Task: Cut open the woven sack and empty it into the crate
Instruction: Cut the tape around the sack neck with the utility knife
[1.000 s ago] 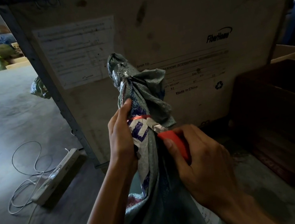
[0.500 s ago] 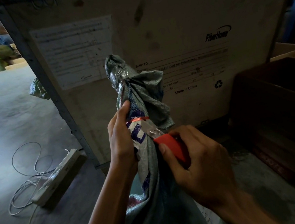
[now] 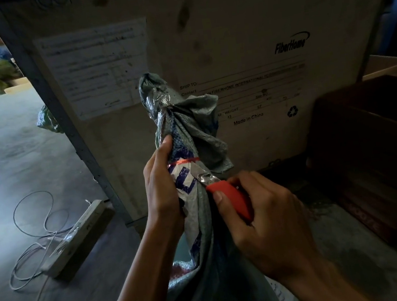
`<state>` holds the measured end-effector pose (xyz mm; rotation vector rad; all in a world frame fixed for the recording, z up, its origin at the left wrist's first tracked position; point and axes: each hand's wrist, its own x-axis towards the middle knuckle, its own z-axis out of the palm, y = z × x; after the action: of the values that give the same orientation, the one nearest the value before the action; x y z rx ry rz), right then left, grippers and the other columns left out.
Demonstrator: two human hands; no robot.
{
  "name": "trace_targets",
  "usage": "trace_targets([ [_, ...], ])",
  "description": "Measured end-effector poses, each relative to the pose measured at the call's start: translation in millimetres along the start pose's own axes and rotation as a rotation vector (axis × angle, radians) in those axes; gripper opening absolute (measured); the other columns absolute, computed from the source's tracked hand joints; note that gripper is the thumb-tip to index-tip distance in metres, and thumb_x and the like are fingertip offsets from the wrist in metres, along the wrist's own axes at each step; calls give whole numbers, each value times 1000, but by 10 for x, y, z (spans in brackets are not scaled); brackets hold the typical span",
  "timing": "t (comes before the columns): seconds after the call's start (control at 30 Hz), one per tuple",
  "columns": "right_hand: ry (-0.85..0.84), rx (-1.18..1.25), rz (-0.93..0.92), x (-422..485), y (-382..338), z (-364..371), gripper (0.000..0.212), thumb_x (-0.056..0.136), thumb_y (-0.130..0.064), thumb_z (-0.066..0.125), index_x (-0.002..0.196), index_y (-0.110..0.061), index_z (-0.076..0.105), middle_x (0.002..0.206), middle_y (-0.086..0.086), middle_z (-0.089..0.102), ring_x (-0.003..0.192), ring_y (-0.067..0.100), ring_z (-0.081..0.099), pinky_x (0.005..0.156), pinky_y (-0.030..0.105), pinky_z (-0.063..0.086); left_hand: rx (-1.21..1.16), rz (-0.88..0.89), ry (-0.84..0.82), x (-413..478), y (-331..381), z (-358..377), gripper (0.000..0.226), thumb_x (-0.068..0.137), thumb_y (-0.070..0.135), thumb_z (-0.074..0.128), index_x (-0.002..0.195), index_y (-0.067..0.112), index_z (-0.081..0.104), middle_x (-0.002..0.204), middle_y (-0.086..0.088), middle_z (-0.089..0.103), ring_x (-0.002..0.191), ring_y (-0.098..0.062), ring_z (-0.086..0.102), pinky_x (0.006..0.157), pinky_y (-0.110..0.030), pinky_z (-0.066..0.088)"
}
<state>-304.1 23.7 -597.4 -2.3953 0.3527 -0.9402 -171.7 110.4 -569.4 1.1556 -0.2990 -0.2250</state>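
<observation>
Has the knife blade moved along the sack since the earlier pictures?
Yes. The knife blade has crept up the sack toward the orange tie; its tip now sits just below it.

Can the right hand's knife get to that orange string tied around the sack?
Probably yes. The right hand holds the knife with its blade tip just under the orange string, and nothing lies between. The left hand grips the sack on the other side, clear of the blade.

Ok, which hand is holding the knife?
The right hand, closed around the red-handled knife with its blade under the orange tie. The left hand only grips the sack's gathered neck.
</observation>
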Motion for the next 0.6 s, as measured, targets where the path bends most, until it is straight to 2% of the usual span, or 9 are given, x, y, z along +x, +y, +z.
trace_targets([
  [0.1, -7, -2, -7, 6, 1, -6, 28, 91, -63, 44, 92, -37, 54, 82, -17, 56, 66, -2, 55, 55, 16, 46, -7, 4, 3, 8, 11, -3, 32, 97, 35, 54, 102, 10, 73, 88, -11, 79, 74, -18, 75, 65, -29, 61],
  [0.2, 8, -23, -8, 8, 4, -11, 28, 91, -63, 44, 91, -36, 54, 81, -17, 56, 65, 0, 55, 56, 21, 49, -13, -8, 20, 6, 31, 9, 33, 97, 35, 54, 103, 9, 73, 90, -12, 78, 76, -20, 74, 71, -32, 60],
  [0.33, 19, -22, -10, 0, 11, 0, 25, 93, -63, 43, 93, -39, 51, 83, -18, 55, 66, -2, 55, 56, 15, 46, -18, -48, 68, -7, 41, 33, 46, 95, 39, 57, 124, 4, 64, 118, -22, 71, 99, -30, 72, 87, -42, 58],
  [0.43, 25, -22, -6, -3, 19, -4, 26, 92, -62, 43, 93, -38, 51, 83, -17, 55, 66, -1, 55, 56, 16, 46, -29, -54, 79, -10, 43, 39, 51, 93, 40, 58, 129, 4, 60, 125, -23, 67, 108, -31, 70, 92, -45, 58],
  [0.6, 29, -20, -5, 1, 12, -19, 25, 92, -61, 44, 90, -38, 51, 82, -16, 55, 65, -1, 54, 55, 10, 39, 1, 20, 2, 6, 30, 21, 32, 98, 34, 52, 102, 11, 73, 92, -12, 78, 77, -21, 74, 71, -32, 62],
])
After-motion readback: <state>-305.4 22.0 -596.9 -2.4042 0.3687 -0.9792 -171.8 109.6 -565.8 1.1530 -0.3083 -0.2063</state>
